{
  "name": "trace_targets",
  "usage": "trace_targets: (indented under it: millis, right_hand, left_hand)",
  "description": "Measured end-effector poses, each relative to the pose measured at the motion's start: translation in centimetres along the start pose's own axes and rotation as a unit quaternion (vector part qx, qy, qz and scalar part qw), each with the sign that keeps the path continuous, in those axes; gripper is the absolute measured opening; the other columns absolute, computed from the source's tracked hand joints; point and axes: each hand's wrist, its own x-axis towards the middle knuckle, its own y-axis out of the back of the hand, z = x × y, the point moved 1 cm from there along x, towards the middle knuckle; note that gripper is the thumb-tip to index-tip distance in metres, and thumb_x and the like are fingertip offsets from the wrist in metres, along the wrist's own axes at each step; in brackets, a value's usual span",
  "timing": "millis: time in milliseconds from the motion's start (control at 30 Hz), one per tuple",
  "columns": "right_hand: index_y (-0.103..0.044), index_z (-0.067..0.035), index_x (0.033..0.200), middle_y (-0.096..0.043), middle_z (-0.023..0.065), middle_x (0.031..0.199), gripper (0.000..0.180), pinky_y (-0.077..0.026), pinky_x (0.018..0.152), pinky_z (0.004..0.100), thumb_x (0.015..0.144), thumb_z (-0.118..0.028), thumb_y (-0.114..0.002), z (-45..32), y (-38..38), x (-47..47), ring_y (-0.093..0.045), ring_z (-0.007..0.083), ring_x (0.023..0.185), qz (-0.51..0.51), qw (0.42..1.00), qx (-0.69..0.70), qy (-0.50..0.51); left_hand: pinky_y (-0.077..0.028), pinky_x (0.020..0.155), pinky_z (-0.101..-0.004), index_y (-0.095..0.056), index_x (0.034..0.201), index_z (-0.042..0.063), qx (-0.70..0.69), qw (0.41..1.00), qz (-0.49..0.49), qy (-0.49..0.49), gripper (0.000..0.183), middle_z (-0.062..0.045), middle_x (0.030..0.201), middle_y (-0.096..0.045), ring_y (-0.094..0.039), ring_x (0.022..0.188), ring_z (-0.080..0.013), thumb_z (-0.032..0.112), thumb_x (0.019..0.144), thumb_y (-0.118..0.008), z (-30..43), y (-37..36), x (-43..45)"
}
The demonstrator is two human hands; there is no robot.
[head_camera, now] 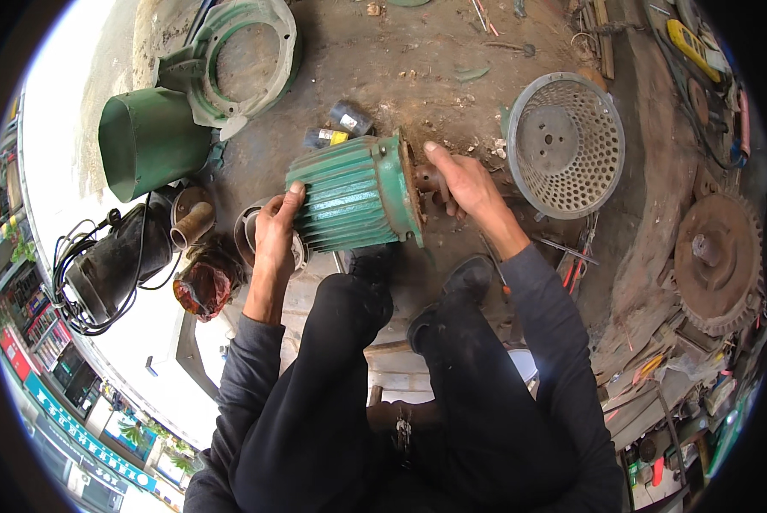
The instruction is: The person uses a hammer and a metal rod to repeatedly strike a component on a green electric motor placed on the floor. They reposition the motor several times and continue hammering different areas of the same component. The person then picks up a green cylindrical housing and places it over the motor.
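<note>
A green finned electric motor housing (345, 199) lies tilted on its side in front of my knees, above my shoe. My left hand (273, 234) grips its left end, thumb on top of the fins; the fingers underneath are hidden. From the rusty-edged flange on the right end sticks out a brown shaft (427, 178). Around that shaft my right hand (473, 186) is curled, with its thumb raised along the upper side. A metal ring-shaped part (249, 224) sits on the floor behind my left hand, partly covered by it.
Two black cylinders, seemingly capacitors (351, 117), lie behind the motor. At right are a perforated metal basket (598, 154) and a rusty gear wheel (717, 263). To the left stand a green sleeve (156, 141), a green flange ring (287, 45), a black cabled motor (120, 260) and a wound stator (202, 288).
</note>
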Motion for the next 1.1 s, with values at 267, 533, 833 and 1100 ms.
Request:
trace_targets:
  millis: [267, 533, 833, 1100]
  right_hand:
    - [-0.069, 0.0, 0.12, -0.066, 0.0257, 0.117, 0.05, -0.05, 0.1, 0.0466, 0.093, -0.041, -0.073, -0.4, 0.1, -1.6, -0.064, 0.0399, 0.114, 0.152, 0.949, -0.128, 0.243]
    - [-0.064, 0.0, 0.125, -0.058, 0.0202, 0.133, 0.05, -0.041, 0.111, 0.0512, 0.077, -0.01, -0.074, -1.2, -1.0, -2.9, -0.053, 0.0408, 0.13, 0.122, 0.799, -0.369, 0.459]
    - [-0.068, 0.0, 0.121, -0.066, 0.0199, 0.123, 0.034, -0.051, 0.098, 0.047, 0.09, -0.014, -0.07, -0.8, -0.3, -2.0, -0.064, 0.0409, 0.113, 0.105, 0.874, -0.186, 0.437]
    - [-0.071, 0.0, 0.121, -0.075, 0.0234, 0.114, 0.047, -0.054, 0.094, 0.0419, 0.101, -0.043, -0.068, 0.8, 1.4, -0.4, -0.072, 0.0354, 0.109, 0.112, 0.971, -0.057, 0.205]
  left_hand:
    - [-0.044, 0.079, -0.029, -0.07, 0.117, -0.009, 0.016, 1.0, -0.001, 0.008, 0.069, -0.009, 0.101, -0.069, -0.058, 0.09, -0.0147, 0.057, 0.096, -0.074, 0.0, 0.2, 0.2]
    - [-0.041, 0.075, -0.0282, -0.071, 0.114, -0.006, 0.037, 0.999, -0.001, 0.002, 0.064, -0.006, 0.096, -0.067, -0.055, 0.085, -0.0127, 0.056, 0.097, -0.073, 0.3, 0.4, 0.2]
    - [-0.037, 0.072, -0.0275, -0.071, 0.111, -0.004, 0.047, 0.999, -0.003, 0.006, 0.059, -0.004, 0.093, -0.066, -0.051, 0.081, -0.0114, 0.053, 0.096, -0.074, 0.5, 0.5, 0.3]
    - [-0.032, 0.067, -0.0263, -0.072, 0.105, -0.003, 0.009, 1.0, -0.007, 0.014, 0.056, 0.0, 0.083, -0.059, -0.045, 0.074, -0.0092, 0.052, 0.095, -0.074, -0.1, 0.5, 0.9]
